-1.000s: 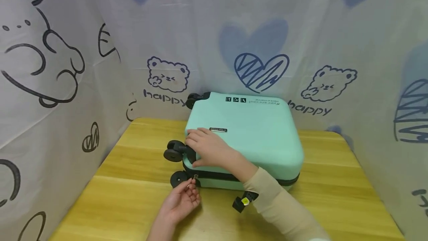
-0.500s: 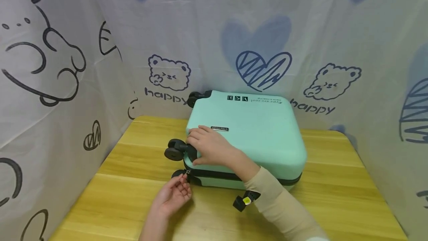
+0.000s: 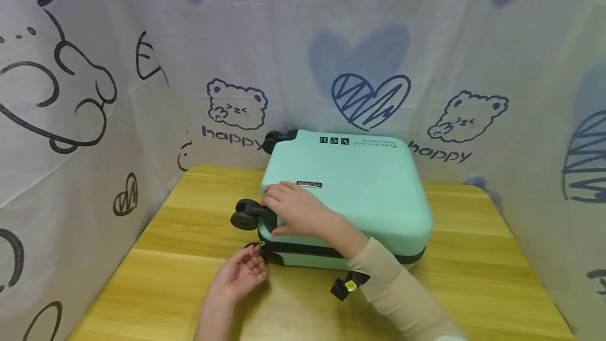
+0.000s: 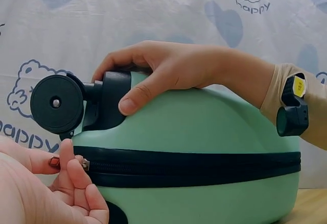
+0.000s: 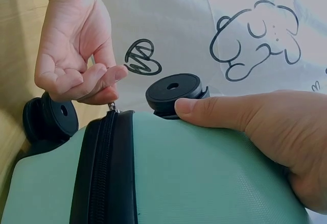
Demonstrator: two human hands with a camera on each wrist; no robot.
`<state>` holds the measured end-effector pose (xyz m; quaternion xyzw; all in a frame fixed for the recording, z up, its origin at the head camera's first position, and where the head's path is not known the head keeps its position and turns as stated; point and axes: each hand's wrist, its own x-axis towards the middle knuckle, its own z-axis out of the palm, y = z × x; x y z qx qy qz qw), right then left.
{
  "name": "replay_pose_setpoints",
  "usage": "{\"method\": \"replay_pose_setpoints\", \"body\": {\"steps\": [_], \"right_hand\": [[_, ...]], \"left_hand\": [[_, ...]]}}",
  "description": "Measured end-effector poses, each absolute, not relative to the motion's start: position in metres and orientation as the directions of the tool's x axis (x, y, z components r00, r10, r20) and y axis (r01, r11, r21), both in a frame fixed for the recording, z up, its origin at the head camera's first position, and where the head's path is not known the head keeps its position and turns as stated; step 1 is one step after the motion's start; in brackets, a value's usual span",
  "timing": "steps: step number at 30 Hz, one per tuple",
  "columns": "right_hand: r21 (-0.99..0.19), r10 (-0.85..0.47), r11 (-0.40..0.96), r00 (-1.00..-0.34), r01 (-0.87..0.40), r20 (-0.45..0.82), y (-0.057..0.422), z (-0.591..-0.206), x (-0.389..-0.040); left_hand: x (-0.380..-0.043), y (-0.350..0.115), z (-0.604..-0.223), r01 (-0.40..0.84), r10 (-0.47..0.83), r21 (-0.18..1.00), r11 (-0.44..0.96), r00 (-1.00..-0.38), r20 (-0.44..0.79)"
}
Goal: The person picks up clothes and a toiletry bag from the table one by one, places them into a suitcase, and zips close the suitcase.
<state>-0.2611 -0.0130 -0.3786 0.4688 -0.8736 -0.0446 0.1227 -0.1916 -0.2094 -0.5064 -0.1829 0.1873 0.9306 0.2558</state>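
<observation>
A mint-green hard-shell suitcase [image 3: 364, 178] lies flat on the table, its black wheels pointing left. My left hand [image 3: 239, 277] pinches the zipper pull [image 4: 54, 161] between thumb and index finger, at the near left corner of the case. From the slider, the closed-looking black zipper [image 4: 214, 169] runs right along the near side. My right hand [image 3: 303, 213] grips the suitcase corner beside a wheel [image 4: 57, 103], thumb on the side and fingers over the top. The right wrist view shows the left fingertips just past the end of the zipper tape.
The yellow wood-grain table [image 3: 473, 257] extends on both sides of the suitcase. A patterned white cloth [image 3: 293, 51] hangs close behind it and at both sides. Under the right forearm, a black wrist device [image 3: 347, 285] with a yellow label hangs near the case's front side.
My left hand has moved left with the zipper pull, around towards the wheel end of the suitcase. The right hand keeps its grip on the corner.
</observation>
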Motion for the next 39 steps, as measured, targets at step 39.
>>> {"method": "replay_pose_setpoints", "body": {"steps": [39], "right_hand": [[-0.019, -0.455, 0.824, -0.681, -0.566, 0.575, 0.131, -0.412, -0.209]], "left_hand": [[-0.209, -0.262, -0.43, -0.014, -0.074, 0.982, 0.188, -0.997, 0.0]]}}
